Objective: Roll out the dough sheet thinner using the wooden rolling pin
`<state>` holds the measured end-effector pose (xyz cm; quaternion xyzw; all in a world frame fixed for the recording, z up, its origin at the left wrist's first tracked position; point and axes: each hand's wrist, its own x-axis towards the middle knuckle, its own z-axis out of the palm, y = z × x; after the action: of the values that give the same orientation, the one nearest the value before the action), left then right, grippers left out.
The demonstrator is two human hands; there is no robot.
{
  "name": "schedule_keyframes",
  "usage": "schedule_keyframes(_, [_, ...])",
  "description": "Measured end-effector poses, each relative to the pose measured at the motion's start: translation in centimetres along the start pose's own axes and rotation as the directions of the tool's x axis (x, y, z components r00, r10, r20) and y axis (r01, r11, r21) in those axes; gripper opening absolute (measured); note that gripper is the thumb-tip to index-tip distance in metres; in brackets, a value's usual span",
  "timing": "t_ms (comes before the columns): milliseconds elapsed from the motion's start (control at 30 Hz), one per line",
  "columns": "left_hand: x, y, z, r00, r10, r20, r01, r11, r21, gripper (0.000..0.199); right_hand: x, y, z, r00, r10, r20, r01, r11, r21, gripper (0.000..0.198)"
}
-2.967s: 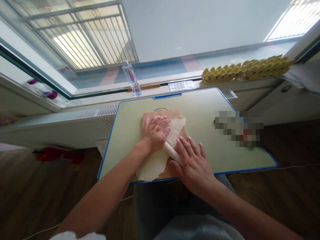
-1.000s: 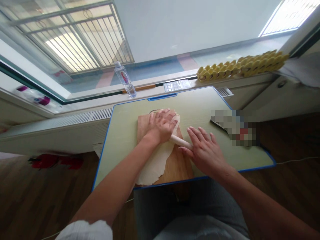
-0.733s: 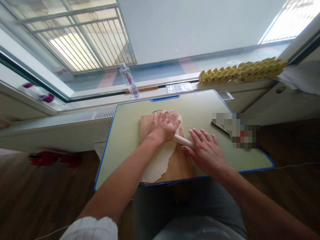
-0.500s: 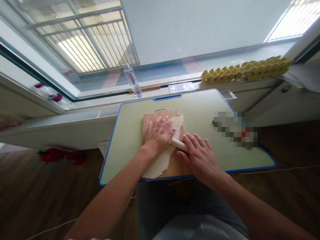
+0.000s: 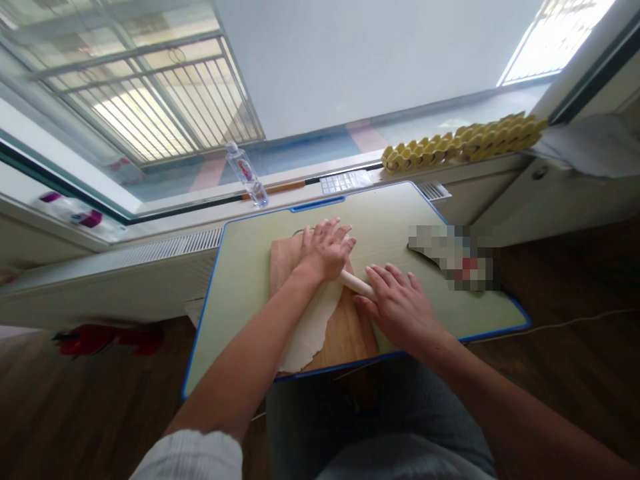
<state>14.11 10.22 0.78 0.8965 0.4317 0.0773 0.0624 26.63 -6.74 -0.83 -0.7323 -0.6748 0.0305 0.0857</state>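
Observation:
My left hand (image 5: pixel 329 248) lies palm down with fingers spread over the far part of a pale dough sheet (image 5: pixel 313 330). The sheet rests on a wooden cutting board (image 5: pixel 353 333) and reaches its near edge. From beneath the left hand a white rolling pin (image 5: pixel 357 285) slants down to the right. My right hand (image 5: pixel 400 303) is on the pin's near end, thumb on one side and fingers on the other. The pin's far end is hidden under my left hand.
The board lies on a pale green folding table (image 5: pixel 240 293) with a blue rim. A blurred-out object (image 5: pixel 453 257) is on its right side. Along the windowsill stand a clear bottle (image 5: pixel 247 177) and yellow egg trays (image 5: pixel 460 143). Something red (image 5: pixel 107 339) lies on the floor.
My left hand has moved forward, away from me, over the board's far part. The right hand stays on the pin's end. The whole view has shifted slightly.

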Motion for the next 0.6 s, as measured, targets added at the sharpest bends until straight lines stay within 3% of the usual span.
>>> schedule_keyframes(133, [1.9,0.8,-0.2,0.998,0.037,0.053,-0.037,0.999,0.003,0.059,0.1,0.6,0.2,1.0,0.024,0.007,-0.024,1.0,0.001,0.059])
schedule_keyframes(233, [1.5,0.6,-0.2,0.998,0.04,0.046,-0.04,0.999,0.0,0.058,-0.1,0.2,0.1,1.0,0.02,0.02,-0.02,1.0,0.015,0.057])
schedule_keyframes(467, [-4.4,-1.5,0.3,0.997,-0.028,-0.065,0.03,0.999,0.019,0.056,-1.2,-2.4,-0.1,0.998,-0.034,0.045,0.031,0.996,0.082,0.053])
schedule_keyframes(600, [-7.8,-2.4,0.4,0.992,-0.11,-0.057,0.112,0.993,0.029,0.056,-2.2,-3.4,0.1,0.997,-0.051,0.054,0.046,0.995,0.092,0.054])
